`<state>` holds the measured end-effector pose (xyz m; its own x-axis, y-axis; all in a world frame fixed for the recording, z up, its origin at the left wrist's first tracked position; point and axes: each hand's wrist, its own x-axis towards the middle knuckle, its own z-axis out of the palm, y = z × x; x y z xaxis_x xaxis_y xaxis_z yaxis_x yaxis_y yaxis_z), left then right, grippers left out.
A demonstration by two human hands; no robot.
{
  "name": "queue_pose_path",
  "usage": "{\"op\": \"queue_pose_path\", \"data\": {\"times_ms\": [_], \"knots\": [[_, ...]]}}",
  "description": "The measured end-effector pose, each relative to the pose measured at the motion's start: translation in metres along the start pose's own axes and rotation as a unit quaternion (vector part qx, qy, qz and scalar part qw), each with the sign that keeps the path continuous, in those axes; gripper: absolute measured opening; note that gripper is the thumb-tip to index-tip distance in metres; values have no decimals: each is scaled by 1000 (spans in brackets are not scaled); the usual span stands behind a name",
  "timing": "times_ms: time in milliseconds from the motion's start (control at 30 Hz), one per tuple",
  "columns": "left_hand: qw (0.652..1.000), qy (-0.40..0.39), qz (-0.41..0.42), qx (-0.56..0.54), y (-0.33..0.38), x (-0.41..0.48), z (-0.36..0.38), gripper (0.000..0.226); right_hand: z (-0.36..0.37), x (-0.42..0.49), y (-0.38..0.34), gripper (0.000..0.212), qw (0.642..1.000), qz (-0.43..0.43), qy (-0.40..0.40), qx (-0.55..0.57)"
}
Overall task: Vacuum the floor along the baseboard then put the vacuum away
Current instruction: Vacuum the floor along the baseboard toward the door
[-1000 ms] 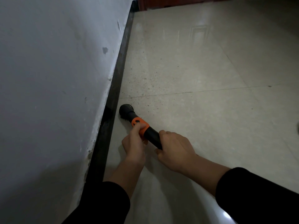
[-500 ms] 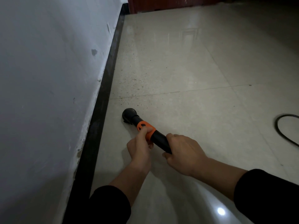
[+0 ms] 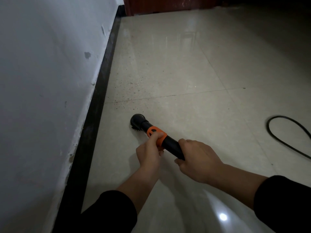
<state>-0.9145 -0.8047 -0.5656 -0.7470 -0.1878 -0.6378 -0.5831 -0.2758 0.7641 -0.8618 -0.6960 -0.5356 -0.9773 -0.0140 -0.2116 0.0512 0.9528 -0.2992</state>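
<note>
Black vacuum wand w/ orange collar is angled low over the tiled floor. Its brush head is down on the tile just right of the baseboard, not touching it. Left hand: fingers curled round the collar. Right hand: fingers wrapped round the tube behind. Dark grit specks lie further along, near the baseboard. Black cable loops well right of it. Red-brown door is at the baseboard's far end.
</note>
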Motion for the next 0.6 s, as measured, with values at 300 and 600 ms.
{"op": "queue_pose_path", "data": {"times_ms": [300, 600], "knots": [[999, -41, -22, -3, -8, -6, 18, 16, -10, -12, 18, 20, 1000, 25, -2, -9], [996, -79, -38, 23, -6, -3, 31, 20, -19, -9, 34, 20, 999, 36, 3, -8]]}}
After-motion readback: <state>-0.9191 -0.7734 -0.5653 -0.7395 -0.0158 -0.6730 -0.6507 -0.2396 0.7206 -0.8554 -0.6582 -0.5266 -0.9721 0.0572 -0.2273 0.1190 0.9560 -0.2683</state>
